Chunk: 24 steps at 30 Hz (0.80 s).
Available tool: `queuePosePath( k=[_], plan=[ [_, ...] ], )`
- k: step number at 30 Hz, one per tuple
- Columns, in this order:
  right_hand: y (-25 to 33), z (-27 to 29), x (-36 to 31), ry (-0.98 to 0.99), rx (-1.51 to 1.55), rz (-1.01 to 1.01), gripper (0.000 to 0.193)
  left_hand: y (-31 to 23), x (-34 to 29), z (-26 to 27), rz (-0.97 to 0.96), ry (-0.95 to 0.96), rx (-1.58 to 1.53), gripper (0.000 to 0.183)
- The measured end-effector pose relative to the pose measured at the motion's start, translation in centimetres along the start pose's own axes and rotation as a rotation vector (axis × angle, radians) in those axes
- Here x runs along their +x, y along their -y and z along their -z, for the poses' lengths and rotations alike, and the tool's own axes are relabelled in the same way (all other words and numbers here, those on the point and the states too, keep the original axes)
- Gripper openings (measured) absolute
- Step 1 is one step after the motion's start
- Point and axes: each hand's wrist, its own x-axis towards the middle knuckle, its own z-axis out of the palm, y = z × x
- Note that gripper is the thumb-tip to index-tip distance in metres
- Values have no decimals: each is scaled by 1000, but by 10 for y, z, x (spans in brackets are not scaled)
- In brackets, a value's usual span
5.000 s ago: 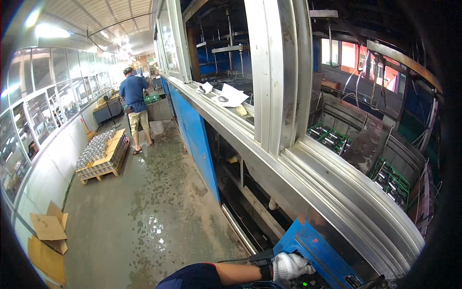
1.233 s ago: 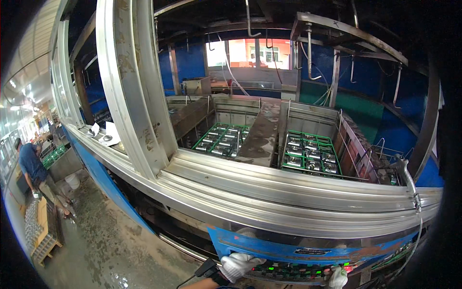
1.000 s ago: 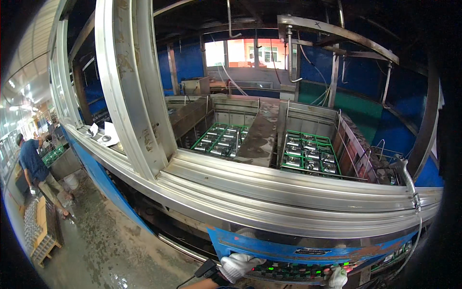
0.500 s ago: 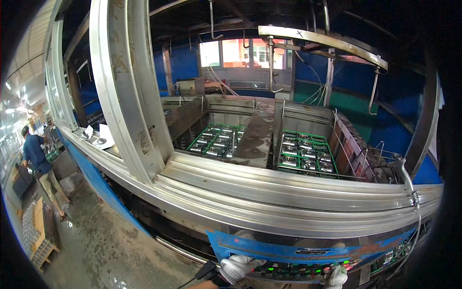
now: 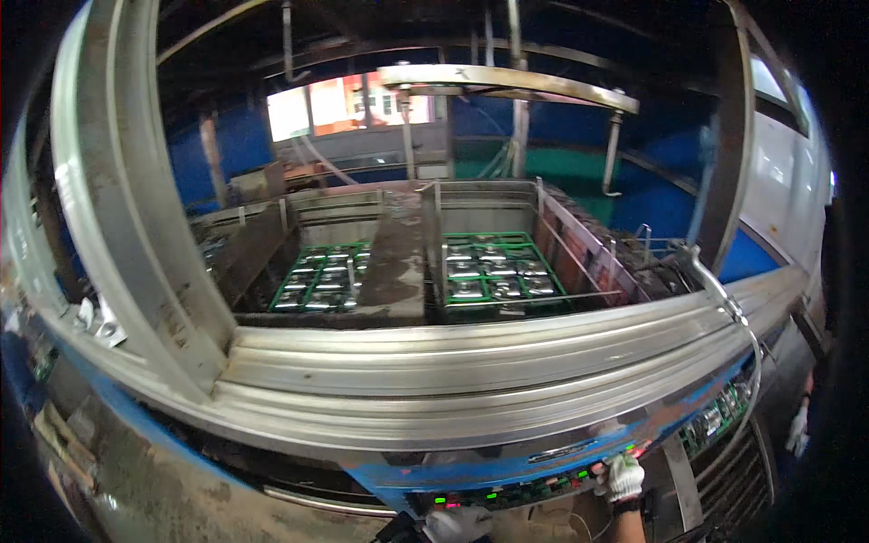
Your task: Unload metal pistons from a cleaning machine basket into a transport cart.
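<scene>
Control panel (image 5: 520, 470), blue, green and red lights (image 5: 441, 500), gloved hands (image 5: 623, 478) at it, open or closed unclear

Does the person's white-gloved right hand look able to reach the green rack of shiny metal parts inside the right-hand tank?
Probably not: the right hand is at the blue metal control panel, and the broad silver metal sill lies between it and the rack.

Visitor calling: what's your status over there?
Right hand at lit control panel. Left hand low, blurred, grip unclear. Metal sill between hands and tank baskets.
</scene>
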Motion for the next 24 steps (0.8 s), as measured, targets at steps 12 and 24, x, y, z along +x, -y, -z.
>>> queuePosePath(
  k=[12,24],
  plan=[
    [-33,28,44,126,-855,819,27,-9,52,-53,-162,450,83,61],
    [12,19,12,239,-1004,615,28,-37,111,-161,-35,312,-387,71]
  ],
)
